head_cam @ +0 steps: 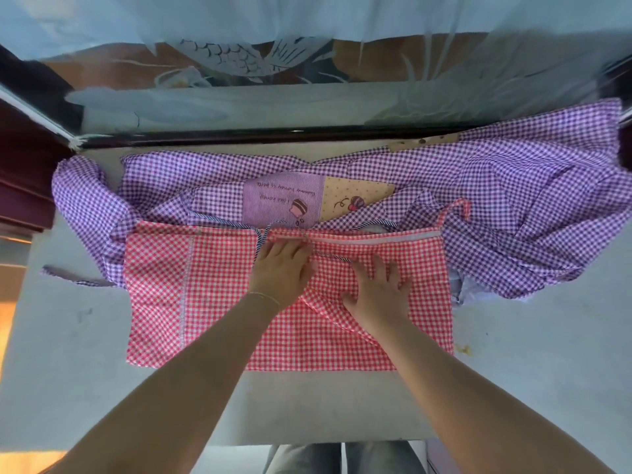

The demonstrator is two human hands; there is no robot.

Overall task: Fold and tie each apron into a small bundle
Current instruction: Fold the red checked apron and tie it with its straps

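So there's two aprons on the table [85,371]: one red gingham apron [219,302] up front, one purple gingham apron [513,206] behind it. Two hands: left hand [282,268], right hand [379,289]. One bracelet [265,297]. One printed patch [307,200].

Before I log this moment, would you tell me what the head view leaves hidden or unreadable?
- Red-and-white checked apron: the middle lies under the left hand and right hand.
- Purple-and-white checked apron: its near part lies under the red one.
- Purple pocket patch: the upside-down print is too small to read.
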